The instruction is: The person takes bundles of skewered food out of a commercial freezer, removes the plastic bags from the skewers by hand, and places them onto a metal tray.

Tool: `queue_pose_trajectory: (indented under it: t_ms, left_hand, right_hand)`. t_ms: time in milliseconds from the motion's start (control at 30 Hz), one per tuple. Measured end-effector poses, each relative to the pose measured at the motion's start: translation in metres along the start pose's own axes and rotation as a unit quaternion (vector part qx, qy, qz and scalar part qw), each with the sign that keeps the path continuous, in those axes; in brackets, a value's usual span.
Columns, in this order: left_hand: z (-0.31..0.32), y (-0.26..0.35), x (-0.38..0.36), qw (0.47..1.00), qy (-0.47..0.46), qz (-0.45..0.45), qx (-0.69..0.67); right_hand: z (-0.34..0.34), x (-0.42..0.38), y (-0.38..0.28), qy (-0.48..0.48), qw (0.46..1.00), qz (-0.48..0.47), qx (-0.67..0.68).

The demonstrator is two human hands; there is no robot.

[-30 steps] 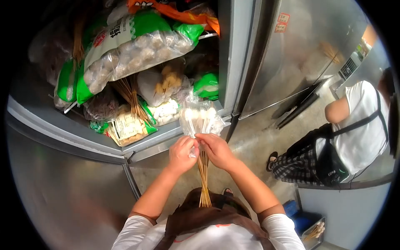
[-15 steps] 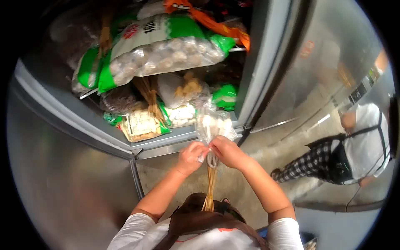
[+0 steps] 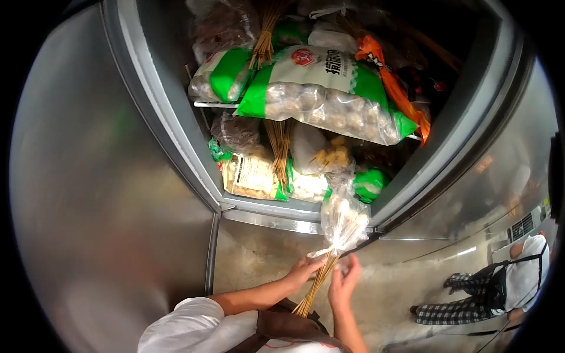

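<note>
A bunch of wooden skewers points down toward my body, its upper end wrapped in a clear plastic bag. Pale pieces show blurrily through the plastic. The bag's neck is gathered tightly round the sticks, with a white twisted tail sticking out to the left. My left hand grips the sticks from the left just below that neck; its fingertips are partly hidden behind them. On the other side, my right hand is held up with fingers apart, its thumb close beside the sticks, holding nothing.
An open steel freezer stands ahead, its door at left. Inside, a large green-and-white bag of balls lies on a wire shelf, above smaller bags and more skewer bundles. Another person stands at right.
My hands have come away from the bag's neck and moved lower; the left now holds the sticks, and the right has opened. The view has shifted, so the freezer appears further right.
</note>
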State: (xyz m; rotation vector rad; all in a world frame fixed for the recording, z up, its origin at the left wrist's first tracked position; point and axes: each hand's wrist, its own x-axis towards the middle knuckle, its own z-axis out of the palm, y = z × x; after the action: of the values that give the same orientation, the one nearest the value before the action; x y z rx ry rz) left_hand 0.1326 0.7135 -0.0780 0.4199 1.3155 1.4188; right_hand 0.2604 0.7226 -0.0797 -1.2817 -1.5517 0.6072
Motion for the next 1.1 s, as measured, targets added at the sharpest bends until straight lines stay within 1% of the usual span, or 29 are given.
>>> queue_pose_trajectory:
  t_ms: [33, 67, 100, 133, 167, 200, 267, 300, 333, 367, 400, 433, 467, 500, 567, 600, 667, 700, 767, 800, 833, 867, 900, 933, 1000, 1067, 1100]
  left_hand:
    - [-0.006, -0.002, 0.004, 0.986, -0.116, -0.114, -0.032]
    - [-0.01, -0.003, 0.006, 0.945, -0.23, -0.225, -0.063]
    - [-0.004, -0.005, 0.002, 0.961, -0.234, -0.148, -0.001]
    - [-0.003, -0.004, 0.003, 0.961, -0.234, -0.146, -0.002]
    - [-0.002, -0.003, 0.004, 0.961, -0.242, -0.117, 0.068]
    - [-0.001, -0.003, 0.003, 0.955, -0.247, -0.089, 0.139]
    - [-0.002, -0.01, 0.002, 0.953, -0.253, -0.073, 0.15]
    - [-0.002, -0.011, -0.002, 0.955, -0.255, -0.055, 0.14]
    - [-0.002, -0.011, -0.006, 0.958, -0.255, -0.036, 0.129]
    - [-0.001, -0.014, -0.011, 0.958, -0.253, -0.031, 0.13]
    - [0.001, -0.015, -0.018, 0.963, -0.24, -0.006, 0.126]
    - [0.002, -0.016, -0.022, 0.966, -0.226, 0.019, 0.123]
    - [0.003, -0.008, -0.028, 0.966, -0.224, 0.025, 0.125]
    - [0.006, 0.002, -0.038, 0.963, -0.235, 0.028, 0.132]
    - [0.012, 0.023, -0.06, 0.957, -0.256, 0.043, 0.128]
    - [0.015, 0.03, -0.069, 0.956, -0.257, 0.048, 0.13]
    - [0.02, 0.041, -0.084, 0.956, -0.266, 0.079, 0.1]
    - [0.021, 0.047, -0.089, 0.954, -0.27, 0.084, 0.103]
    - [0.021, 0.059, -0.097, 0.914, -0.321, 0.174, 0.178]
    - [0.022, 0.063, -0.104, 0.911, -0.325, 0.18, 0.179]
    - [0.023, 0.068, -0.11, 0.902, -0.322, 0.234, 0.166]
    - [0.024, 0.071, -0.113, 0.891, -0.318, 0.288, 0.151]
    - [0.023, 0.067, -0.113, 0.893, -0.315, 0.296, 0.122]
    - [0.021, 0.067, -0.115, 0.89, -0.319, 0.302, 0.123]
    - [0.016, 0.073, -0.117, 0.89, -0.27, 0.351, 0.107]
    - [0.002, 0.08, -0.105, 0.88, -0.284, 0.366, 0.106]
    - [-0.008, 0.084, -0.1, 0.88, -0.286, 0.361, 0.113]
  right_hand:
    - [-0.003, -0.019, -0.001, -0.082, 0.985, 0.1, 0.11]
    - [-0.004, -0.031, -0.006, -0.161, 0.942, 0.197, 0.218]
    - [-0.008, -0.036, -0.019, -0.161, 0.942, 0.196, 0.218]
    - [-0.017, -0.041, -0.035, -0.155, 0.958, 0.151, 0.19]
    - [-0.023, -0.044, -0.045, -0.147, 0.97, 0.105, 0.163]
    - [-0.027, -0.048, -0.048, -0.148, 0.97, 0.105, 0.162]
    - [-0.032, -0.057, -0.05, -0.152, 0.981, 0.117, 0.03]
    - [-0.036, -0.062, -0.045, -0.151, 0.981, 0.114, 0.03]
    - [-0.04, -0.069, -0.037, -0.228, 0.934, 0.231, 0.148]
    - [-0.043, -0.075, -0.031, -0.3, 0.853, 0.338, 0.26]
    - [-0.045, -0.081, -0.033, -0.303, 0.854, 0.332, 0.262]
    - [-0.046, -0.089, -0.038, -0.299, 0.81, 0.369, 0.344]
    - [-0.047, -0.095, -0.042, -0.293, 0.757, 0.403, 0.422]
    - [-0.047, -0.1, -0.044, -0.295, 0.758, 0.398, 0.424]
    - [-0.048, -0.107, -0.045, -0.273, 0.796, 0.317, 0.437]
    - [-0.049, -0.112, -0.04, -0.273, 0.797, 0.313, 0.439]
    - [-0.049, -0.119, -0.033, -0.243, 0.87, 0.224, 0.365]
    - [-0.053, -0.117, -0.036, -0.238, 0.872, 0.218, 0.368]
    - [-0.065, -0.097, -0.061, -0.194, 0.944, 0.089, 0.25]
    - [-0.065, -0.088, -0.059, -0.19, 0.946, 0.083, 0.251]
    - [-0.063, -0.078, -0.054, -0.172, 0.97, 0.002, 0.169]
    - [-0.062, -0.066, -0.053, -0.152, 0.982, -0.079, 0.083]
    - [-0.061, -0.045, -0.069, -0.12, 0.975, -0.161, 0.097]
    - [-0.062, -0.028, -0.086, -0.114, 0.974, -0.167, 0.097]
    - [-0.063, 0.004, -0.118, -0.145, 0.962, -0.108, 0.204]
    - [-0.055, 0.039, -0.128, -0.112, 0.968, -0.16, 0.159]
    - [-0.055, 0.057, -0.145, -0.113, 0.971, -0.16, 0.136]
